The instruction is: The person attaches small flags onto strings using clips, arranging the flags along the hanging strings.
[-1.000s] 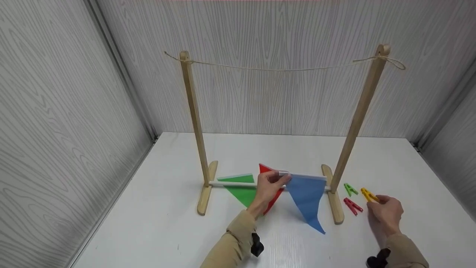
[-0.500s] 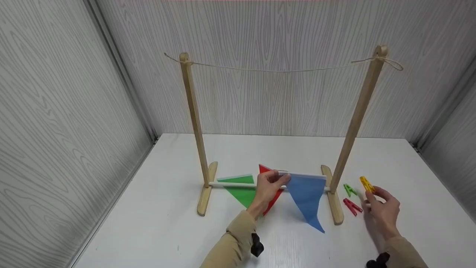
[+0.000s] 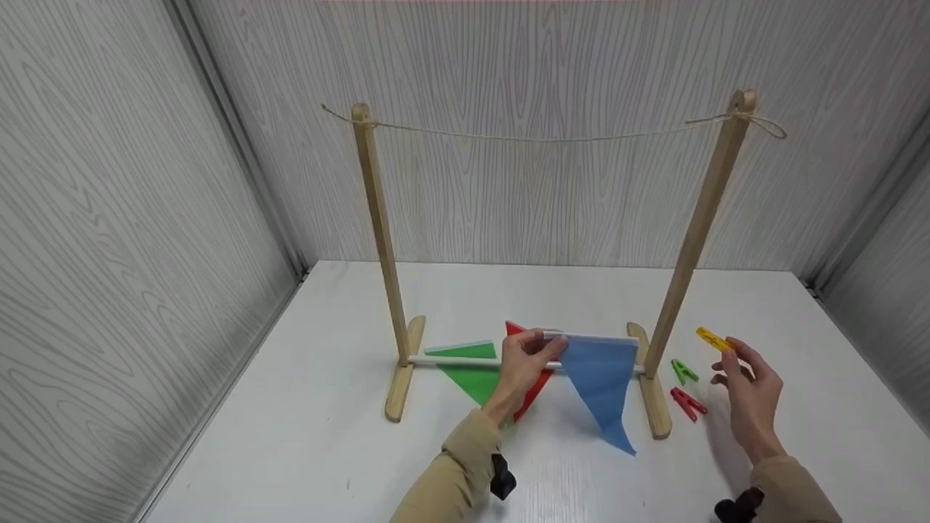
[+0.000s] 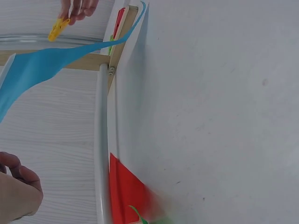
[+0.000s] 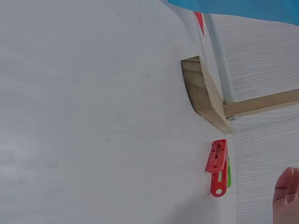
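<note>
My left hand [image 3: 523, 367] pinches the white-edged top corner of a blue pennant flag [image 3: 599, 385], which hangs point-down in front of the stand's crossbar. To the right, my right hand [image 3: 752, 388] holds a yellow clothespin [image 3: 713, 339] between thumb and fingertips, raised off the table. A green clothespin [image 3: 684, 371] and a red clothespin [image 3: 688, 403] lie left of that hand. Behind my left hand a red pennant flag [image 3: 534, 396] is partly hidden. A green pennant flag [image 3: 468, 370] lies left of it. In the left wrist view the yellow clothespin [image 4: 58, 29] also shows.
A wooden stand has a left post [image 3: 381, 232] and a right post [image 3: 699, 232] on flat feet, joined low down by a white crossbar [image 3: 450, 359]. A sagging string [image 3: 538, 139] is tied between the post tops. Grey wood-grain panels [image 3: 552, 211] enclose the white table [image 3: 312, 450].
My right hand has lifted the yellow clothespin from the table, up and slightly to the left, and its angle has turned. My left hand and the blue flag have stayed nearly still.
</note>
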Demonstrator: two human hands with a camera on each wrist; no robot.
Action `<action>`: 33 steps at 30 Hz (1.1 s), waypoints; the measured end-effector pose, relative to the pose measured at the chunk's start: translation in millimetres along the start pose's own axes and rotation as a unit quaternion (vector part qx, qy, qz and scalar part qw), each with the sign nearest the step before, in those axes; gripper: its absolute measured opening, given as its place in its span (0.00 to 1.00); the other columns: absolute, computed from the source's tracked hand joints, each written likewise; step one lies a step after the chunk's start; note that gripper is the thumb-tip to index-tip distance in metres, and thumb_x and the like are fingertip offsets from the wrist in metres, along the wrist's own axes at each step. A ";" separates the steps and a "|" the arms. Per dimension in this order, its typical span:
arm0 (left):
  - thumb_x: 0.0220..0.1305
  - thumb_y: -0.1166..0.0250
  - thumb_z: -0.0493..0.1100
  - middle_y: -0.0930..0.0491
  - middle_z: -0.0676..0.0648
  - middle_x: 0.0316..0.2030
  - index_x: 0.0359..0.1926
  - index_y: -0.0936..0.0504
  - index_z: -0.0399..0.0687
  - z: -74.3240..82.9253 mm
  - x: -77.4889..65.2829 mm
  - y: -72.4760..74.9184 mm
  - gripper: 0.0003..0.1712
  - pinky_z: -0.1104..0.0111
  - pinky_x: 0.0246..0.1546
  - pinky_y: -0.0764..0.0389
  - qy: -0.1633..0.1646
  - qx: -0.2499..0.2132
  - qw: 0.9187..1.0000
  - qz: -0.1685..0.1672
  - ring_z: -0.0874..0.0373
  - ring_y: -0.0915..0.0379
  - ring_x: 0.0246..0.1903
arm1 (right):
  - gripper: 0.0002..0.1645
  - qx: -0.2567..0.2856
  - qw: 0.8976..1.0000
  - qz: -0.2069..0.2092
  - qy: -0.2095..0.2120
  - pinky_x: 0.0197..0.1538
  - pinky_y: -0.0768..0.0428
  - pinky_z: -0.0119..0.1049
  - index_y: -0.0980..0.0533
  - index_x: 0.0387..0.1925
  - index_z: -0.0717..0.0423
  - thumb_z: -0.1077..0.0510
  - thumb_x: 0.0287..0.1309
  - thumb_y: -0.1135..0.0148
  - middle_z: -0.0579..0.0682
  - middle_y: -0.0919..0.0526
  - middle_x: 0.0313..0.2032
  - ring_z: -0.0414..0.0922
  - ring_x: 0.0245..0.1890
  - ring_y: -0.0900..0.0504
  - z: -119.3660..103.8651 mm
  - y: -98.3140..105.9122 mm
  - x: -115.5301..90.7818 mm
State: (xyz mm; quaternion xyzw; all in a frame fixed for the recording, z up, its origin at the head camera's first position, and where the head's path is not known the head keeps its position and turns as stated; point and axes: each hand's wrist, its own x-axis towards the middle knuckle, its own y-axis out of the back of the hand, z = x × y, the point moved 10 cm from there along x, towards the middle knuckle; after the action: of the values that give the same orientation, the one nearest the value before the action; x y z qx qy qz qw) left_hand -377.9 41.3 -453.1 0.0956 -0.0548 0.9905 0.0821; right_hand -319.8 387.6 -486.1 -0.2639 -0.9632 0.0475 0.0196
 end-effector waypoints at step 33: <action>0.65 0.30 0.44 0.14 0.45 0.31 0.42 0.12 0.41 55.3 10.3 -1.9 0.11 0.72 0.41 0.24 -0.042 0.015 0.999 0.031 0.62 0.24 0.32 | 0.19 0.331 0.917 -0.173 0.142 0.58 0.18 0.30 0.28 0.60 0.69 0.70 0.69 0.47 0.58 0.26 0.56 0.47 0.56 0.18 -127.5 -52.9 -22.4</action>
State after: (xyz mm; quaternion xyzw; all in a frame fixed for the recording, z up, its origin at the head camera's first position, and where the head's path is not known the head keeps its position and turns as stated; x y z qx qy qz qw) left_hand -377.6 37.8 -396.9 0.1364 -0.0461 0.9884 0.0475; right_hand -319.3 341.1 -354.2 -0.0758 -0.9099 0.3216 0.2508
